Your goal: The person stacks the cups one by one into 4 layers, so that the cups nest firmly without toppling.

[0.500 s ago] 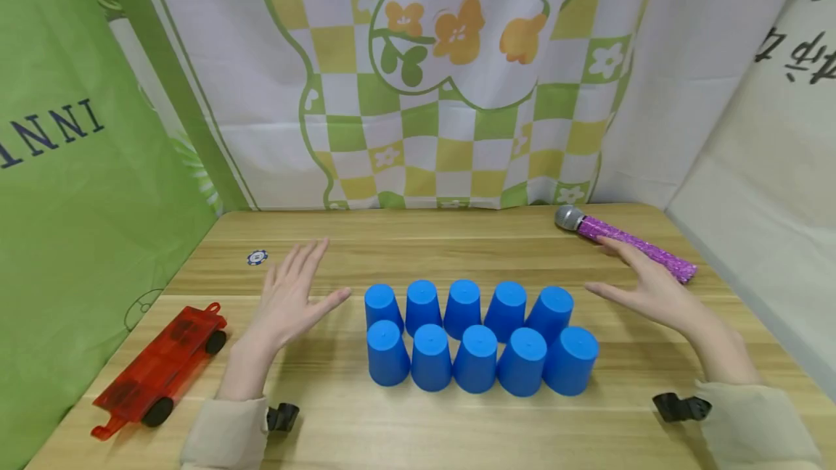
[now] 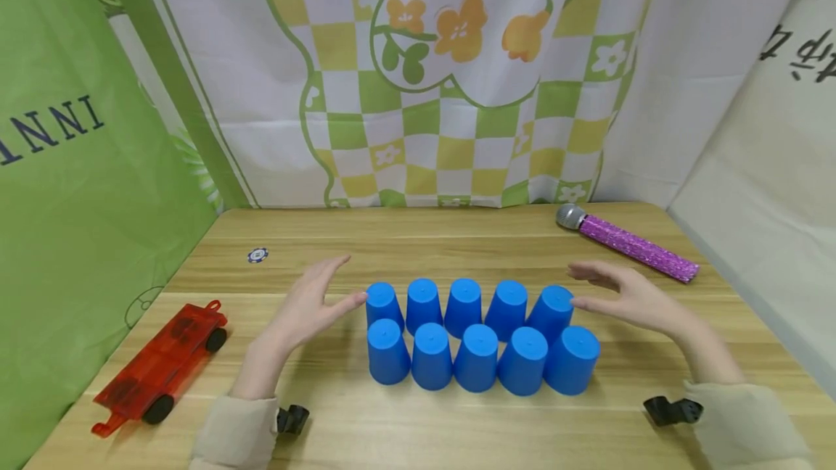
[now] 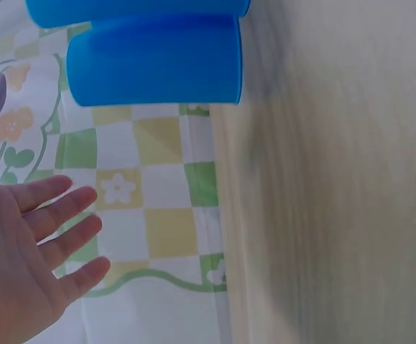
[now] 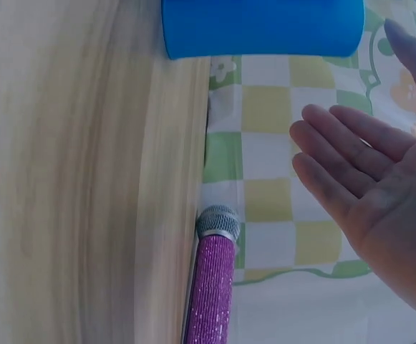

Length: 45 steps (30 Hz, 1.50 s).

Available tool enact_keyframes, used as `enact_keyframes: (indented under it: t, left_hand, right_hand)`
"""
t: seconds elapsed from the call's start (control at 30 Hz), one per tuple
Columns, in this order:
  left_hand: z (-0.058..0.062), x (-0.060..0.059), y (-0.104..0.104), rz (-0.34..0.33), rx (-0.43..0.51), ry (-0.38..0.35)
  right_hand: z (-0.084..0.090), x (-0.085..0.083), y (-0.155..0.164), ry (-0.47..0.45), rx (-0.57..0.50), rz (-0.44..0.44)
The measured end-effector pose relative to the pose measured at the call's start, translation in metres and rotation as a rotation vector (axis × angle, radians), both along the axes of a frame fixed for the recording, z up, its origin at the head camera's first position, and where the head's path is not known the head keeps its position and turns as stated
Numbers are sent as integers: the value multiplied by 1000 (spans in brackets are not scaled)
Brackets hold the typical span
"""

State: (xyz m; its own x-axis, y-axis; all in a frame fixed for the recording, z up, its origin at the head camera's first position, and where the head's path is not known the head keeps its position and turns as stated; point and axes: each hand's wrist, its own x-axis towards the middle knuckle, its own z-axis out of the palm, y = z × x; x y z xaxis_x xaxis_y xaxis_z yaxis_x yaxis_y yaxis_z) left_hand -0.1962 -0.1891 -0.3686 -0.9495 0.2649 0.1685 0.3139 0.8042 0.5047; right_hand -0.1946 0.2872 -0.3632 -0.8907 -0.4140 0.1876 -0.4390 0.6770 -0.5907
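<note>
On the wooden table [image 2: 353,444] we see ten blue cups [image 2: 475,368], arranged in two rows of five, one row close behind the other. All of them stand upside down, with their closed bottoms facing up, so their inside is hidden and we cannot tell what they may cover.

Our left hand [image 2: 307,314] is at the left end of the rows. Its fingers [image 3: 68,208] are extended and released, the thumb spread away from them; the thumb tip is just beside the left cup of the back row – whether it touches, we cannot tell. Our right hand [image 2: 623,301] is at the other end, also released and grasping nothing, with relaxed fingers, its thumb near the right cup of the back row. Here too we cannot be sure about contact.

Behind the right hand lies a microphone [image 2: 636,246] with a glittering purple handle. At our left there is a red toy cart [image 2: 160,361] with black wheels – and farther back, a small round chip [image 2: 257,255]. A checked, flowered cloth [image 2: 379,122] hangs behind the table.
</note>
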Motion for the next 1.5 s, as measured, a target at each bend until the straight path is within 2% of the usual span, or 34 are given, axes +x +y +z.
enact_keyframes:
  t: [0.3,0.8,0.93,1.5]
  left_hand:
    - [-11,-1,11,-60,115,-43]
    - [-20,-3,25,-167,299,-58]
    - [-21,-4,26,-157,337,-77]
    - [-17,-1,28,-89,363,-125]
  right_hand:
    - [-9,-2,-8,-119,-76,106]
    - [-14,-3,-15,-134,-97,118]
    - [-14,-2,-16,-125,-114,131]
    - [-13,-3,-18,-77,-113,94]
